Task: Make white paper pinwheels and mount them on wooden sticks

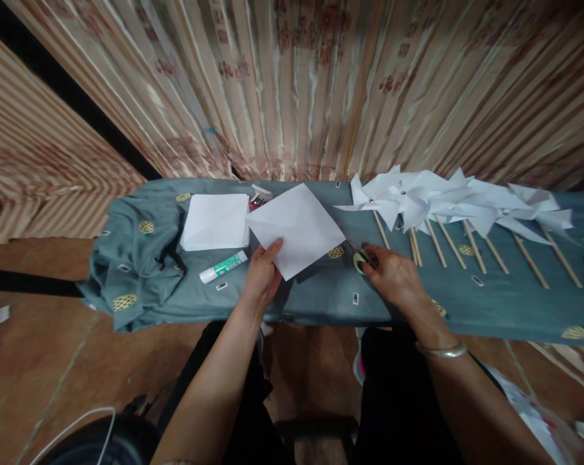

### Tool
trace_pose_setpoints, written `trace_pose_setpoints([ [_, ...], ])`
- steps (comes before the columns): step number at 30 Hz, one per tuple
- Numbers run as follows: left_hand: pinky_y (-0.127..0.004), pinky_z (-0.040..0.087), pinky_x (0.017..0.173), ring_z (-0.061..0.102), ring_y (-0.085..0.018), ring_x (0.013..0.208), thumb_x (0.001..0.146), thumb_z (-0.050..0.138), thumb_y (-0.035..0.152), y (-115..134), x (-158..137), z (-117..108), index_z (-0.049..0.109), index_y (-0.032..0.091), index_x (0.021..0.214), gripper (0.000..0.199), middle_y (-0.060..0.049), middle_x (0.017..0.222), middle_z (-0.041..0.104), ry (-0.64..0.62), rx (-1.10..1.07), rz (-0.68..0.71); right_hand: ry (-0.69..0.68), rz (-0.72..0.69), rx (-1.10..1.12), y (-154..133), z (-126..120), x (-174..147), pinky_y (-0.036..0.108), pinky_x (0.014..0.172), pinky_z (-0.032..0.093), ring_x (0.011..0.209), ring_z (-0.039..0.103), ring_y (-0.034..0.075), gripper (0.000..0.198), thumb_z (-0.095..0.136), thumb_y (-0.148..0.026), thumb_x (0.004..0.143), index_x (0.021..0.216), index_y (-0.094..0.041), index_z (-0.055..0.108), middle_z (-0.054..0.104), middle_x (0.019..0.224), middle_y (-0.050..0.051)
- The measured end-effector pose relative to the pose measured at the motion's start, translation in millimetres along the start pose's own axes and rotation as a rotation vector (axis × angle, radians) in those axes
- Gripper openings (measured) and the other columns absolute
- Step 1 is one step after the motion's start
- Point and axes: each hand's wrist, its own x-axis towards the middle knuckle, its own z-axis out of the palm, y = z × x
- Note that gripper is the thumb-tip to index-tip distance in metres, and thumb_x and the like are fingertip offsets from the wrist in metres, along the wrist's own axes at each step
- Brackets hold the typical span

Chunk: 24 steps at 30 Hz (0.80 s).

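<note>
My left hand (pixel 265 274) pinches a square sheet of white paper (pixel 299 226) by its near left edge, thumb on top. The sheet is held over the table with one corner toward me and another toward the right. My right hand (pixel 393 274) grips a pair of scissors (pixel 358 259) with light green handles. The scissor blades point left at the sheet's right corner; whether they touch the paper I cannot tell. Left of the held sheet lies a stack of white paper (pixel 217 221), and a glue stick (pixel 224 267) rests in front of it.
Several white paper pinwheels (pixel 417 200) on wooden sticks (pixel 473 245) lie along the right side of the table. A small container of pins (pixel 257 201) sits behind the held sheet. A green patterned cloth (pixel 330 310) covers the table, bunched at the left end. A curtain (pixel 292 97) hangs behind.
</note>
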Motion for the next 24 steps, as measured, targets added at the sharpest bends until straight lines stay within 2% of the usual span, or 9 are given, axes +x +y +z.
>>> trace_pose_setpoints([
  [3,-0.037,0.055,0.095,0.073,-0.023,0.091,0.068,0.077,0.015,3.9,0.9,0.2,0.069,0.014,0.09,0.023,-0.005,0.082,0.077,-0.017,-0.055,-0.023,0.028,0.185,0.402,1.4,0.4,7.1,0.036,0.072,0.054,0.08,0.071,0.025,0.03,0.07,-0.03,0.075,0.103,-0.018,0.072,0.076,0.086,0.008],
  [6,-0.037,0.055,0.094,0.074,-0.02,0.083,0.073,0.072,0.011,7.2,0.3,2.7,0.068,0.014,0.097,0.024,-0.003,0.081,0.077,-0.031,-0.116,-0.043,-0.03,0.335,0.927,-3.4,-1.4,12.5,0.027,0.056,0.051,0.067,0.069,0.018,0.032,0.081,-0.034,0.062,0.09,-0.019,0.072,0.074,0.074,0.004],
  [9,-0.036,0.056,0.094,0.073,-0.017,0.076,0.079,0.066,0.009,8.9,-1.3,6.2,0.067,0.014,0.103,0.025,-0.003,0.081,0.077,-0.033,-0.154,-0.061,-0.143,0.389,1.317,-17.3,-2.1,13.3,0.02,0.048,0.048,0.065,0.069,0.016,0.037,0.086,-0.031,0.057,0.09,-0.021,0.073,0.074,0.073,0.002],
  [13,-0.036,0.055,0.096,0.074,-0.018,0.081,0.081,0.064,0.009,9.9,-2.8,9.7,0.065,0.014,0.11,0.03,-0.004,0.085,0.077,-0.037,-0.178,-0.071,-0.198,0.401,1.665,-37.4,7.3,13.8,0.016,0.055,0.055,0.07,0.07,0.012,0.026,0.084,-0.025,0.064,0.088,-0.021,0.073,0.076,0.082,0.002],
  [17,-0.035,0.055,0.096,0.073,-0.018,0.084,0.079,0.066,0.01,9.6,-1.4,10.5,0.066,0.013,0.108,0.03,-0.005,0.092,0.078,-0.02,-0.184,-0.069,-0.222,0.413,1.831,-47.1,17.5,18.6,0.014,0.06,0.056,0.072,0.069,0.01,0.023,0.083,-0.032,0.071,0.085,-0.019,0.07,0.075,0.084,0.004],
  [20,-0.035,0.056,0.092,0.073,-0.018,0.083,0.075,0.071,0.012,7.2,1.2,10.0,0.067,0.015,0.102,0.028,-0.004,0.091,0.077,-0.011,-0.181,-0.053,-0.199,0.363,1.808,-53.0,16.6,20.0,0.018,0.058,0.057,0.071,0.067,0.011,0.028,0.081,-0.042,0.073,0.088,-0.022,0.069,0.073,0.086,0.002],
  [24,-0.033,0.056,0.09,0.072,-0.019,0.087,0.069,0.076,0.015,-0.1,3.1,11.8,0.068,0.016,0.097,0.028,-0.004,0.091,0.076,-0.002,-0.141,-0.054,-0.126,0.298,1.714,-63.0,12.9,19.4,0.022,0.057,0.055,0.066,0.063,0.012,0.032,0.085,-0.045,0.064,0.082,-0.024,0.069,0.07,0.079,0.0],
])
